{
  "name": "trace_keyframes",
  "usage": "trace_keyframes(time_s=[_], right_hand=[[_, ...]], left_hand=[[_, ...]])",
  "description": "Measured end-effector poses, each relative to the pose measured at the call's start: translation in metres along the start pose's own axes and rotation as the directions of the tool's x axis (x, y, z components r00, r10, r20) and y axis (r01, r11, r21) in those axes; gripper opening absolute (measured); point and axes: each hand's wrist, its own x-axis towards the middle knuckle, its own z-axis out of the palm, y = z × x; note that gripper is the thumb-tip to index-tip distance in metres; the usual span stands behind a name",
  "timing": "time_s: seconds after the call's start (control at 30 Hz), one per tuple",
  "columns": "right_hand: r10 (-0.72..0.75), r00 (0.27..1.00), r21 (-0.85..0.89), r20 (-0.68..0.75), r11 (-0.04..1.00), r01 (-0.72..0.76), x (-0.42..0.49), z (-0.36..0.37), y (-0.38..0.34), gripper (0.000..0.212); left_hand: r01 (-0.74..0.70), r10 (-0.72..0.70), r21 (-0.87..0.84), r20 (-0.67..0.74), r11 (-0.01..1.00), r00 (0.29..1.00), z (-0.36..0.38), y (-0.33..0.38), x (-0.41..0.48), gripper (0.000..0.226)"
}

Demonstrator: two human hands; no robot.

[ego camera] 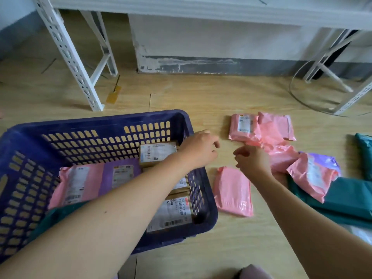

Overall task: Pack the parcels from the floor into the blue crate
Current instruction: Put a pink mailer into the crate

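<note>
The blue crate (198, 190) stands on the floor at the left and holds several parcels: a pink one (80, 182), a purple one (120, 174), a teal one and labelled cardboard boxes (158, 152). My left hand (199, 150) hovers over the crate's right rim, its fingers loosely curled and holding nothing. My right hand (252, 161) is just right of it, fingers curled, against a crumpled pink parcel (281, 158); whether it grips that parcel is hidden. A flat pink parcel (232, 192) lies on the floor between the crate and my right arm.
More pink parcels (244, 127) lie farther back on the wooden floor, with a pink and purple one (314, 174) and teal bags (346, 196) at the right. White metal shelf legs (70, 57) stand behind the crate, others at the far right.
</note>
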Motion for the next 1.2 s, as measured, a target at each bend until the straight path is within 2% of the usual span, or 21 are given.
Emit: trace_keyframes(time_s=[0.13, 0.23, 0.3, 0.4, 0.5, 0.6, 0.7, 0.8, 0.9, 1.0, 1.13, 1.2], right_hand=[[0.213, 0.975, 0.041, 0.067, 0.975, -0.216, 0.013, 0.008, 0.058, 0.024], [0.374, 0.916, 0.095, 0.145, 0.916, -0.389, 0.020, 0.016, 0.094, 0.024], [0.442, 0.858, 0.100, 0.263, 0.872, -0.480, 0.020, 0.024, 0.112, 0.023], [0.501, 0.764, 0.029, 0.405, 0.829, -0.559, 0.020, 0.038, 0.137, 0.025], [0.523, 0.742, -0.013, 0.419, 0.821, -0.571, 0.021, 0.051, 0.156, 0.045], [0.542, 0.729, 0.059, 0.419, 0.784, -0.617, 0.018, 0.062, 0.169, 0.071], [0.593, 0.719, 0.185, 0.363, 0.710, -0.680, 0.016, 0.066, 0.177, 0.076], [0.648, 0.690, 0.286, 0.322, 0.628, -0.723, 0.019, 0.069, 0.183, 0.083], [0.690, 0.672, 0.355, 0.269, 0.577, -0.736, 0.021, 0.071, 0.187, 0.080], [0.710, 0.639, 0.466, 0.296, 0.476, -0.745, 0.024, 0.071, 0.185, 0.074], [0.740, 0.539, 0.595, 0.403, 0.235, -0.768, 0.032, 0.068, 0.183, 0.039], [0.710, 0.560, 0.618, 0.427, 0.223, -0.754, 0.034, 0.071, 0.188, 0.038]], left_hand=[[-0.013, 0.009, 0.030, 0.152, 0.999, 0.988, 0.039, 0.019, 0.031, 0.033], [-0.008, -0.016, 0.086, 0.278, 0.996, 0.961, 0.066, 0.029, 0.048, 0.040], [-0.022, -0.026, 0.123, 0.380, 0.992, 0.925, 0.084, 0.035, 0.053, 0.045], [-0.050, -0.056, 0.184, 0.528, 0.982, 0.847, 0.109, 0.038, 0.055, 0.047], [-0.090, -0.095, 0.263, 0.613, 0.961, 0.784, 0.123, 0.034, 0.057, 0.049], [-0.097, -0.098, 0.284, 0.601, 0.954, 0.793, 0.125, 0.032, 0.063, 0.048], [-0.096, -0.088, 0.287, 0.565, 0.953, 0.820, 0.125, 0.031, 0.068, 0.044], [-0.095, -0.095, 0.291, 0.578, 0.952, 0.810, 0.127, 0.027, 0.069, 0.044], [-0.080, -0.110, 0.291, 0.582, 0.953, 0.806, 0.127, 0.024, 0.069, 0.048], [-0.070, -0.107, 0.277, 0.574, 0.958, 0.812, 0.126, 0.025, 0.068, 0.048], [-0.052, -0.100, 0.244, 0.571, 0.968, 0.815, 0.125, 0.026, 0.068, 0.047], [-0.038, -0.106, 0.232, 0.576, 0.972, 0.810, 0.125, 0.027, 0.067, 0.047]])
